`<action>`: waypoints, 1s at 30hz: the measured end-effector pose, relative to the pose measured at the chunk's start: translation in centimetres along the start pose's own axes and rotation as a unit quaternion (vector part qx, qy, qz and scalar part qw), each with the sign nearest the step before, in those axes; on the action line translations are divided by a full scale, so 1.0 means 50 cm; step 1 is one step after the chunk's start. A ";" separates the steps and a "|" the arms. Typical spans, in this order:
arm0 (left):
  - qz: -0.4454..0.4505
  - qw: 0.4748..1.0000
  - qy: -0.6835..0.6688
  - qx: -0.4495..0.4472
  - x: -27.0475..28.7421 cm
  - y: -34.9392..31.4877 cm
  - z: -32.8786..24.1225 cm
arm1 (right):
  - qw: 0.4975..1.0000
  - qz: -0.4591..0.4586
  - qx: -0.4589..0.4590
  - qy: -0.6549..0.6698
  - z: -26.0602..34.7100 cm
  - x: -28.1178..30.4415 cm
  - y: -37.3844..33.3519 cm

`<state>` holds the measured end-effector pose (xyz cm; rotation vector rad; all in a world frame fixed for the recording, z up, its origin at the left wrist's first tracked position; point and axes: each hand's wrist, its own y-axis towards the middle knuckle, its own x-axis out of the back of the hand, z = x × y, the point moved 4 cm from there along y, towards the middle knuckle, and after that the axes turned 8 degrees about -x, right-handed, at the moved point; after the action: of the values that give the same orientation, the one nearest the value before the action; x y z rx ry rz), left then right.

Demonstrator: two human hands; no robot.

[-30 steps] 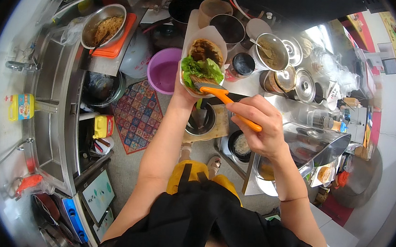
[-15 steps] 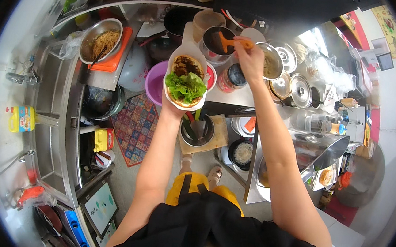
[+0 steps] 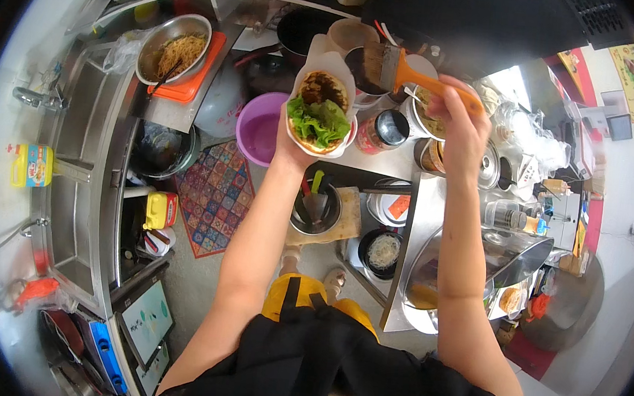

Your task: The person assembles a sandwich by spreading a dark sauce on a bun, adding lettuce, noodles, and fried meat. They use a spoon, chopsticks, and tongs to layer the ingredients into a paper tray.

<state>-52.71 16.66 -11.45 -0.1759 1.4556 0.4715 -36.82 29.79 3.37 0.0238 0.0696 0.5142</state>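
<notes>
My left hand [image 3: 291, 149] is closed around a white paper wrapper [image 3: 319, 47] that holds a round flatbread [image 3: 308, 92]. Dark sauce covers the flatbread's far part, and green lettuce [image 3: 320, 125] lies over the near part. In my right hand [image 3: 462, 128] is the orange handle of a wide basting brush [image 3: 418, 79], its fingers wrapped round it. The brown bristles point left, above a dark-looking pot [image 3: 356, 64] beyond the flatbread. Just right of the wrapper stands a jar with a black lid [image 3: 392, 128].
A purple basin [image 3: 257, 129] sits left of the flatbread. Farther left, a steel bowl [image 3: 142, 54] of noodles rests on an orange board. Below the counter, a pot [image 3: 314, 232] holds utensils. Steel lids and containers crowd the right counter [image 3: 428, 208]; a sink [image 3: 76, 237] lines the left.
The brush has risen from the pot and moved right, and its bristles now show clear of it. My left hand with the wrapped flatbread has shifted slightly right and away from me.
</notes>
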 end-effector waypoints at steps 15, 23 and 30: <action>-0.107 0.987 0.113 -0.035 0.011 0.020 0.029 | 0.961 0.169 0.069 -0.206 0.000 -0.046 -0.127; -0.114 0.983 0.132 -0.061 0.008 0.019 0.019 | 0.909 0.221 0.182 -0.302 0.037 -0.051 -0.203; -0.104 0.988 0.107 -0.038 0.013 0.014 0.032 | 0.924 0.205 0.165 -0.277 0.028 -0.054 -0.167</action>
<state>-51.52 18.05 -11.79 -0.4472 1.6090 0.3450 -34.99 21.20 4.62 0.5226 -0.4144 0.8947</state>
